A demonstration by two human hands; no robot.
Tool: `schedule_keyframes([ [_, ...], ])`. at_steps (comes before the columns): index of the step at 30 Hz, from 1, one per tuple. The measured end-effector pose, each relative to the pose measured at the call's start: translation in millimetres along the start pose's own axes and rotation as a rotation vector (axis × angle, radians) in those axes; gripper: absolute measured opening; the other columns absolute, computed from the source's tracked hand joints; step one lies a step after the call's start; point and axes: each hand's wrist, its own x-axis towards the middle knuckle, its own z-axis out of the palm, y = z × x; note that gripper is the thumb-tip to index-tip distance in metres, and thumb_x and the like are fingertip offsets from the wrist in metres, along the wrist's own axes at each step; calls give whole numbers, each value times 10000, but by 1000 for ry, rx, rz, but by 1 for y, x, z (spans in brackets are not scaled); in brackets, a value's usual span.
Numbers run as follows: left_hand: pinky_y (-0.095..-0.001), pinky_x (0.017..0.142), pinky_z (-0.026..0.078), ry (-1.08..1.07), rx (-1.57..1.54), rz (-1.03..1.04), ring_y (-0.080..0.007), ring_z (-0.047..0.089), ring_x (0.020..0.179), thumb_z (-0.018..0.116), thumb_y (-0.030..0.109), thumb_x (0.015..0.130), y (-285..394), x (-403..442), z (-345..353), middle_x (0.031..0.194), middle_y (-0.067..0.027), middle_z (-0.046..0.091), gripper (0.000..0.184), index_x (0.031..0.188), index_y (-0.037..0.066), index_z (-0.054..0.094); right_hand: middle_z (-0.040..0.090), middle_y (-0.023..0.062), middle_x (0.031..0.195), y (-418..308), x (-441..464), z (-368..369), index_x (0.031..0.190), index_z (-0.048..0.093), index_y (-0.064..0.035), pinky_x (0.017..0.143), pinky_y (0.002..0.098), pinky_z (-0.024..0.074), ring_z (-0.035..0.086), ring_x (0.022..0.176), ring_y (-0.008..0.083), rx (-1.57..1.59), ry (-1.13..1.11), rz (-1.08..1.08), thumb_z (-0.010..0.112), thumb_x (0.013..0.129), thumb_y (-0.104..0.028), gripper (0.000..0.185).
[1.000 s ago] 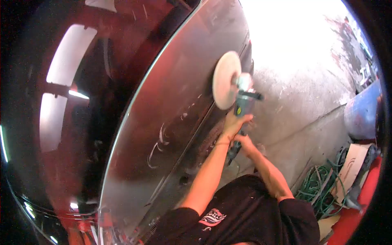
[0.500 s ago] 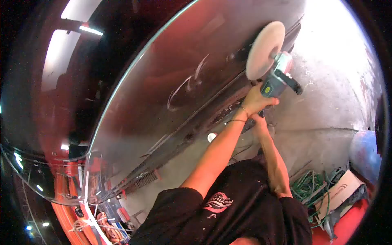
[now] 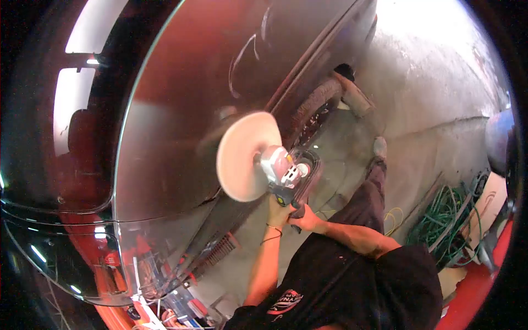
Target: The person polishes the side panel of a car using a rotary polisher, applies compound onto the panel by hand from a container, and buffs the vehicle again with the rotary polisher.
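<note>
Both of my hands are wrapped round a polisher [image 3: 286, 170] with a large round pale pad [image 3: 247, 157]. My left hand [image 3: 279, 211] is closed on its body, just behind the head. Beside it, my right hand [image 3: 308, 219] is closed round the rear grip. The pad faces the glossy dark red car panel [image 3: 181, 126], close to its lower part; whether it touches cannot be made out. Curved whitish streaks [image 3: 237, 66] mark the panel farther up. The pad looks smeared, as if spinning. A side handle sticks out from the polisher.
A wheel [image 3: 319, 104] sits below the panel edge. Coiled green hose [image 3: 445, 220] and a cardboard piece [image 3: 487, 212] lie at the right, near a red object [image 3: 465, 302]. My foot [image 3: 380, 146] stands on the concrete floor [image 3: 429, 143].
The polisher has come down and left in view, from the far end of the panel to its lower middle. Both hands have moved with it, and my view has shifted.
</note>
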Motion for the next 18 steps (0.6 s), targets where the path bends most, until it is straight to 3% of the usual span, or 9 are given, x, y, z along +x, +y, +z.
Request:
schedule_keyframes([
  [3, -427, 932, 639, -27, -128, -30, -280, 774, 1052, 892, -32, 826, -1, -13, 3, 1159, -169, 776, 534, 1304, -54, 656, 712, 17, 912, -9, -14, 10, 1096, 714, -41, 740, 346, 541, 658, 836, 126, 61, 11, 145, 813, 889, -130, 246],
  [6, -420, 930, 636, -24, -166, -1, -265, 779, 1010, 884, -6, 824, 16, 13, 23, 1149, -163, 784, 505, 1285, -53, 683, 720, 20, 927, -15, -8, -7, 1130, 701, -42, 739, 342, 545, 671, 828, 146, 88, 66, 108, 793, 893, -112, 264],
  [9, -390, 904, 628, -123, -123, -19, -234, 771, 956, 908, 172, 807, 55, 48, 61, 1128, -122, 780, 540, 1262, -26, 696, 722, 32, 941, -48, 4, -38, 1129, 690, -39, 740, 344, 551, 685, 819, 167, 150, 110, 56, 780, 888, -88, 262],
  [12, -374, 882, 618, -176, -126, 52, -215, 757, 924, 909, 212, 802, 100, 87, 104, 1102, -86, 762, 553, 1263, -2, 691, 715, 49, 942, -80, 18, -72, 1112, 673, -36, 732, 358, 555, 696, 826, 183, 187, 223, 14, 770, 882, -72, 253],
  [14, -359, 893, 600, -184, -95, 36, -188, 733, 942, 922, 253, 783, 124, 118, 133, 1090, -67, 745, 596, 1278, 23, 682, 711, 58, 943, -104, 33, -102, 1104, 664, -34, 728, 365, 557, 701, 830, 191, 196, 263, -20, 765, 879, -64, 248],
  [18, -351, 963, 564, -224, 3, 68, -190, 696, 1054, 934, 324, 761, 198, 167, 189, 1185, -72, 737, 714, 1356, 31, 669, 711, 66, 1005, -159, 62, -161, 1266, 604, -68, 806, 400, 574, 708, 911, 214, 248, 326, -18, 793, 863, -62, 445],
])
